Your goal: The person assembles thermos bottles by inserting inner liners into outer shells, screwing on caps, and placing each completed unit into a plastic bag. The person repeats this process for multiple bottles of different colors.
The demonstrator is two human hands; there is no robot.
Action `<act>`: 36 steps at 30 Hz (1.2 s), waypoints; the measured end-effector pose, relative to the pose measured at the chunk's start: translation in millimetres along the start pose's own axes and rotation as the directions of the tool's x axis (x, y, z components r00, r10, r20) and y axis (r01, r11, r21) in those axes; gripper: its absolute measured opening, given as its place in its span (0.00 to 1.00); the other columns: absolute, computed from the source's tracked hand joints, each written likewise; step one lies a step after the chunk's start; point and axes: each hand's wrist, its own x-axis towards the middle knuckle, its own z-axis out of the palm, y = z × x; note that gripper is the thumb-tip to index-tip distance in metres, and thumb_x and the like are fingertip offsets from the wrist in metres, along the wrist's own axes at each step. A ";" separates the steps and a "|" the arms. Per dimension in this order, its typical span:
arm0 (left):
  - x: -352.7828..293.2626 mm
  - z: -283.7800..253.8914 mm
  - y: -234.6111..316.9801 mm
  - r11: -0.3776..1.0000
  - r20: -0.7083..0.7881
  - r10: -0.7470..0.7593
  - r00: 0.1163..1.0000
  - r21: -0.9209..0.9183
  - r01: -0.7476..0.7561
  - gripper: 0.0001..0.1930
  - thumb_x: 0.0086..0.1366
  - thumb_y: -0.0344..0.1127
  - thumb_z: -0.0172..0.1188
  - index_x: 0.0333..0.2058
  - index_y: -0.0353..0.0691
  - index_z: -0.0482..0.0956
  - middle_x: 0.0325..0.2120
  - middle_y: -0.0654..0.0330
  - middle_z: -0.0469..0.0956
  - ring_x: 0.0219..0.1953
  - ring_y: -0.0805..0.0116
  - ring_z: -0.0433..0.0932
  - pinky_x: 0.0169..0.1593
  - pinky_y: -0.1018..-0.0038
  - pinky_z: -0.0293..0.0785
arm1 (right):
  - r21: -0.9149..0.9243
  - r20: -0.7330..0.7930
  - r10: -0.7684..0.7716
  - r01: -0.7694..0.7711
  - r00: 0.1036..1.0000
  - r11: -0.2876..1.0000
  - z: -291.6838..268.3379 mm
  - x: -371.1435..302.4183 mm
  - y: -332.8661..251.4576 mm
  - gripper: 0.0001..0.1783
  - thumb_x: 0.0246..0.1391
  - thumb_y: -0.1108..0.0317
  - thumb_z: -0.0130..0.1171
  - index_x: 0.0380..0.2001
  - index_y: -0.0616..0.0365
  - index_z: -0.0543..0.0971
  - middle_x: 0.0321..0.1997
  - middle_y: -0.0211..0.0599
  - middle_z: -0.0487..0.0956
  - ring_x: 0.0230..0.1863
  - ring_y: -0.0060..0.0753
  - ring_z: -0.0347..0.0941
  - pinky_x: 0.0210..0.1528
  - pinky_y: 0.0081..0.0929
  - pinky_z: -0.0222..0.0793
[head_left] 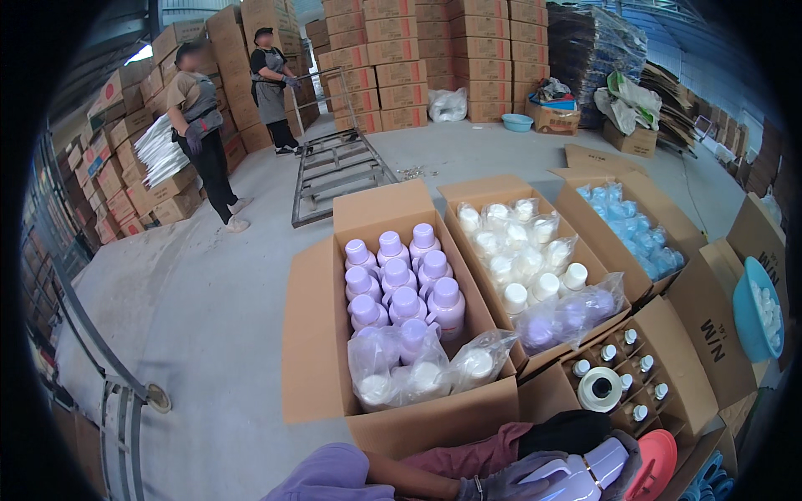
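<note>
At the lower edge, a lavender thermos flask lies tilted, its cap toward the right. My left hand, in a grey glove, is closed round its handle side. Dark-gloved fingers of my right hand curl round the cap end; the rest of that hand is hidden. Beside it is a red round plastic piece. Just beyond stands a divided carton with white-capped bottle necks and a white round roll-like object. Maroon and black cloth lies along my left forearm.
Open cartons hold lavender flasks, bagged white flasks and blue bagged items. A blue basin of white pieces stands right. Two people stand near a metal cart. A metal frame stands left; stacked cartons line the back.
</note>
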 end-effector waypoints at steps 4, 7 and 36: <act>5.2 0.3 8.0 0.993 0.026 0.067 0.997 0.092 -0.070 0.30 0.73 0.44 0.53 0.68 0.39 0.58 0.66 0.56 0.62 0.69 0.64 0.58 0.71 0.68 0.52 | -0.021 -0.017 -0.016 0.016 1.000 1.000 -8.3 -1.0 7.1 0.32 0.67 0.42 0.39 0.49 0.61 0.77 0.41 0.40 0.81 0.43 0.32 0.77 0.49 0.29 0.72; 2.4 -0.5 4.9 0.977 0.028 0.133 0.991 0.165 -0.135 0.30 0.73 0.44 0.53 0.68 0.38 0.57 0.66 0.56 0.62 0.68 0.63 0.59 0.71 0.68 0.52 | -0.091 -0.005 -0.064 0.063 0.998 0.994 0.6 -2.4 -7.7 0.34 0.68 0.44 0.34 0.44 0.64 0.79 0.41 0.43 0.81 0.42 0.37 0.76 0.50 0.36 0.71; 177.9 146.9 82.8 0.862 0.555 -0.081 0.828 0.456 -0.221 0.29 0.74 0.46 0.48 0.66 0.34 0.60 0.61 0.53 0.66 0.64 0.62 0.64 0.67 0.69 0.58 | -0.239 -0.733 0.216 -0.542 0.645 0.806 -29.2 -229.5 -49.2 0.26 0.63 0.56 0.54 0.60 0.59 0.71 0.54 0.47 0.73 0.54 0.43 0.72 0.59 0.35 0.68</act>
